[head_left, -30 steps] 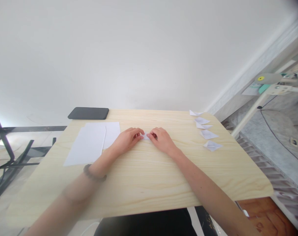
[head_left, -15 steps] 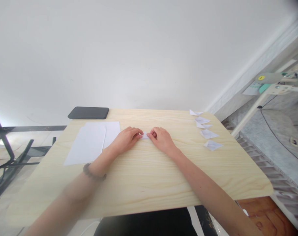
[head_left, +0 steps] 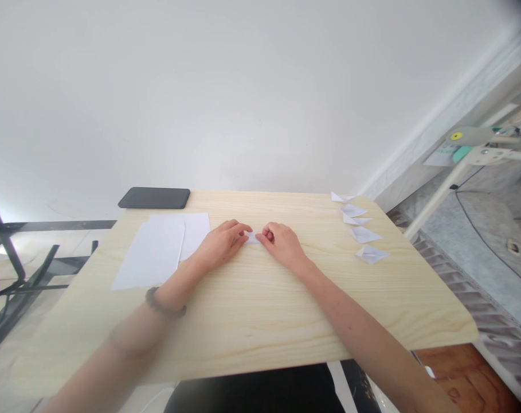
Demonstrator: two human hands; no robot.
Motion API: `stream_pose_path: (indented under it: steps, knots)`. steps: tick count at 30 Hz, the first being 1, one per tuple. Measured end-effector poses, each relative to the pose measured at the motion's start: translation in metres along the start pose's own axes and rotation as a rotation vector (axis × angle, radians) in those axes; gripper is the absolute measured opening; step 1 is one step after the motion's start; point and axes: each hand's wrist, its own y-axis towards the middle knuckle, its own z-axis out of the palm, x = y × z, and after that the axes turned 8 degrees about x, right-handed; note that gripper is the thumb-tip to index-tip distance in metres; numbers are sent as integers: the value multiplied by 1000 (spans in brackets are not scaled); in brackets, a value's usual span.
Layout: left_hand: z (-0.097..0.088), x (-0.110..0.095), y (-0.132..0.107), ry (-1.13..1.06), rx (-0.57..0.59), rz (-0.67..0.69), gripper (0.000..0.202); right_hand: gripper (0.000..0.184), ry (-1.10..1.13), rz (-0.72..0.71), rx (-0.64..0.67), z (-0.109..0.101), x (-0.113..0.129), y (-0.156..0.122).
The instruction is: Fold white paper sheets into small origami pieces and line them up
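A small piece of folded white paper (head_left: pixel 252 237) lies on the tabletop between my two hands. My left hand (head_left: pixel 224 243) has its thumb and fingertips closed at the paper's left end. On the opposite end, my right hand (head_left: pixel 281 243) grips it with the thumb, the fingers curled in. Parts of the paper are covered by my fingertips. Left of my left hand lie white paper sheets (head_left: pixel 151 255), overlapping one another. Several folded paper boats (head_left: pixel 365 234) form a column toward the table's right side.
A black phone (head_left: pixel 155 198) lies at the back left corner of the light wooden table (head_left: pixel 260 321). Behind the table rises a white wall (head_left: pixel 251 97). A white metal frame (head_left: pixel 441 195) stands to the right, dark metal legs (head_left: pixel 2 246) to the left.
My left thumb and index finger have shifted slightly left and parted a little, so more of the small folded paper shows. My right hand has barely moved.
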Motion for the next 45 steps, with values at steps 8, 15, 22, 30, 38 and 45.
stream_pose_path:
  steps: [8,15,22,30,38,45]
  knots:
    - [0,2,-1,28,14,55,25,17,-7,-27,-5,-1,2,-3]
    - [0,5,0,8,-7,4,23,21,122,-117,80,-13,-3,-6]
    - [-2,2,0,-27,-14,-68,24,22,285,-78,110,-16,-6,-6]
    - [-1,2,0,-24,-14,-60,24,20,348,-50,101,-14,-9,-6]
    - [-2,-3,-1,17,-50,-65,27,21,454,-38,71,-12,-8,-7]
    - [-5,-5,-3,30,-104,63,31,24,585,6,21,-11,-2,-7]
